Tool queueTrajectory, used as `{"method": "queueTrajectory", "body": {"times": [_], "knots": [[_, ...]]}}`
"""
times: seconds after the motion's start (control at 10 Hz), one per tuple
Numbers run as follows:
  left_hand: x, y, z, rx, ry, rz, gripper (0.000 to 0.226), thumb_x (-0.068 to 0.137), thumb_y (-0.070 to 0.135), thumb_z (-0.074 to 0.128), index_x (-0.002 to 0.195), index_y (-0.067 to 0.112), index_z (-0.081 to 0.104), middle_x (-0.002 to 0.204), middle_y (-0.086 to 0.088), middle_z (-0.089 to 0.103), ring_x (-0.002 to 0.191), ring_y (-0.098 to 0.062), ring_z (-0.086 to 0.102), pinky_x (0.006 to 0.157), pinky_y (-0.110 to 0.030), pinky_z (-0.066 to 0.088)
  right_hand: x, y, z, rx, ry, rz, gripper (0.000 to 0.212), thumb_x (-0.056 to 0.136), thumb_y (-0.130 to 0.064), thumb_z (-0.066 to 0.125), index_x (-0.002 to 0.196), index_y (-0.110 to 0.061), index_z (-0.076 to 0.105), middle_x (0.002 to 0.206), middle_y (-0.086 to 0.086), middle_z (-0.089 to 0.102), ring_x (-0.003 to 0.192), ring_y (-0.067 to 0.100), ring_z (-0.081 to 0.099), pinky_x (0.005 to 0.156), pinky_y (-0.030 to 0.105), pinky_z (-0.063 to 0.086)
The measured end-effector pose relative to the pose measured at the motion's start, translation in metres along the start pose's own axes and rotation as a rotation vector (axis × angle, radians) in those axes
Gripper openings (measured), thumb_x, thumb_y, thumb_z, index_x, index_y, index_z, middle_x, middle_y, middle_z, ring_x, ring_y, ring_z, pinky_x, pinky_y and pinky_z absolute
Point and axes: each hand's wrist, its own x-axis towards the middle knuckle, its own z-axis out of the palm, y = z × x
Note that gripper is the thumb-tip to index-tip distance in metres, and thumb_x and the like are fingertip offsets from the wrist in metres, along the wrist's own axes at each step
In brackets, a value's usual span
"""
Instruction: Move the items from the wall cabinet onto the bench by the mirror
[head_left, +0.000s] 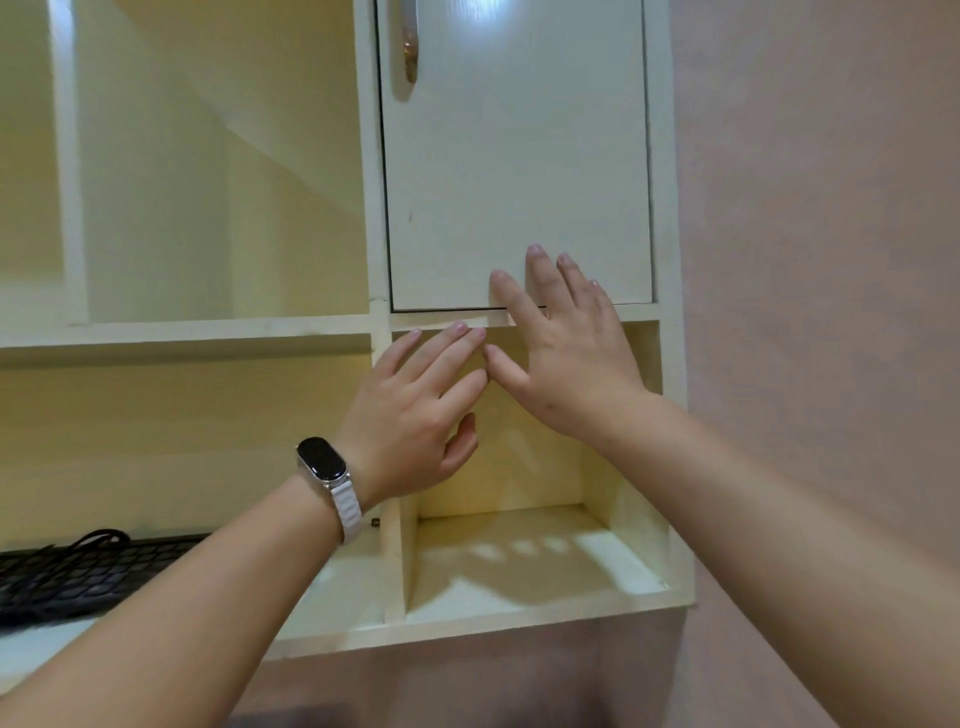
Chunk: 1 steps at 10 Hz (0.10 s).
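Note:
A cream wall cabinet (379, 156) fills the view, with open shelves on the left and a shut door (514, 156) at the upper right. My right hand (561, 358) is raised with straight fingers spread over the door's lower edge. My left hand (415, 410), with a dark band watch on a white strap, is held up in front of the small open cubby (519, 551) below the door, fingers straight and holding nothing. That cubby holds no item. A black keyboard (72, 577) with its cable lies on the lower left shelf.
A long metal handle (409, 47) hangs at the door's top left. A pink wall (821, 260) runs along the cabinet's right side and beneath it. The upper left compartments show only bare cream panels.

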Motion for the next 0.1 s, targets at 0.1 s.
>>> {"method": "queueTrajectory", "body": {"times": [0.1], "knots": [[-0.0094, 0.0012, 0.0002, -0.027, 0.085, -0.116, 0.041, 0.082, 0.029, 0.060, 0.117, 0.011, 0.067, 0.139, -0.014, 0.055, 0.134, -0.030, 0.047, 0.109, -0.049, 0.033, -0.0171, -0.0067, 0.0042, 0.046, 0.077, 0.020, 0.065, 0.092, -0.056, 0.043, 0.150, -0.027, 0.034, 0.162, 0.008, 0.022, 0.147, 0.031, 0.019, 0.118, 0.048, 0.016]]}}
